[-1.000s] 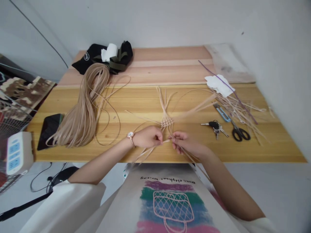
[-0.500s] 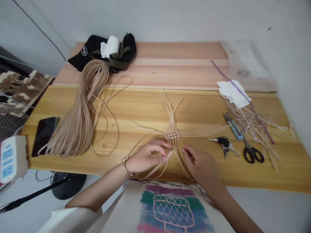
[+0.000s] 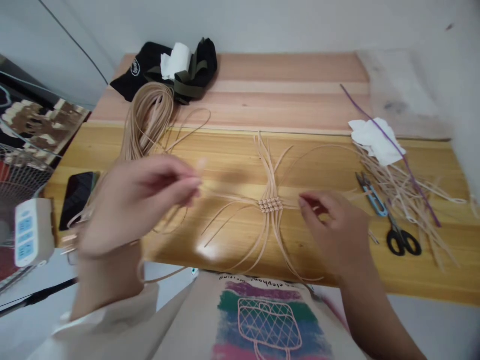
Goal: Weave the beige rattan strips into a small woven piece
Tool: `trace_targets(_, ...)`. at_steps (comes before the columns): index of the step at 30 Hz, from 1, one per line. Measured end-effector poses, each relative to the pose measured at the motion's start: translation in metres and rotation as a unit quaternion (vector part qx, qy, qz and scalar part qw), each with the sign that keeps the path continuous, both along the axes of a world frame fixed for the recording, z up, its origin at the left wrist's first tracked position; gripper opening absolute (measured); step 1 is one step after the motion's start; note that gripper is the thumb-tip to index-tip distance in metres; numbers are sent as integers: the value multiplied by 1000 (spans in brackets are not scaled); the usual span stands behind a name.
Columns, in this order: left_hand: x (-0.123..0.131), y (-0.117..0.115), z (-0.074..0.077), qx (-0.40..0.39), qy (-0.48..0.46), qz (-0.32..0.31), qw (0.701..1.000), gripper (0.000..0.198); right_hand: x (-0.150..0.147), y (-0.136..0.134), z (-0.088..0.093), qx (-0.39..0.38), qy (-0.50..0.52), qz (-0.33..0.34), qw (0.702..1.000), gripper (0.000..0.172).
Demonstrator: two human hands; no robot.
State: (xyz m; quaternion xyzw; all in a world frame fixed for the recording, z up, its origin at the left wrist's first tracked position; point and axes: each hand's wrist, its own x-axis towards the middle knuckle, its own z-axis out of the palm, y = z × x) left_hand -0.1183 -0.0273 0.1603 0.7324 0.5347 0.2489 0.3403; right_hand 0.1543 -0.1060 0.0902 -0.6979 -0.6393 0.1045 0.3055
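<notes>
A small woven square (image 3: 270, 205) of flat beige cords lies on the table, its loose ends spreading out on every side. My left hand (image 3: 150, 200) is raised to the left of it, blurred, with thumb and fingers pinched on a beige cord (image 3: 165, 276); part of that cord loops below the wrist. Just right of the weave, my right hand (image 3: 333, 227) has its thumb and forefinger closed where the right-hand cords (image 3: 290, 204) meet the fingertips. The hand covers part of those cords.
A thick hank of beige cord (image 3: 148, 120) lies at left beside a phone (image 3: 77, 197) and a black bag (image 3: 150, 60). On the right are scissors (image 3: 403, 241), blue thread snips (image 3: 375, 200), cord scraps (image 3: 423, 210), a purple cord (image 3: 397, 150) and white tissue (image 3: 378, 140).
My left hand has lifted away from the near cords, up and left, with a cord. My right hand has moved up and right to the right-hand cords, now covering most of the keys.
</notes>
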Motion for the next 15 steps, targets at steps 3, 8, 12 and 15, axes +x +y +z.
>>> trace_targets(3,53,28,-55,-38,8,-137,990,17,-6,19,-10,-7,20,16,1000,11)
trace_targets(8,98,49,-124,-155,-12,-177,972,13,-9,32,-30,-73,27,64,995,17)
trace_targets(12,100,45,-136,-187,-39,-168,967,14,-8,34,-45,-125,35,107,986,22)
trace_targets(15,99,43,-136,-167,-27,-175,970,14,-10,36,-52,-150,38,80,985,22)
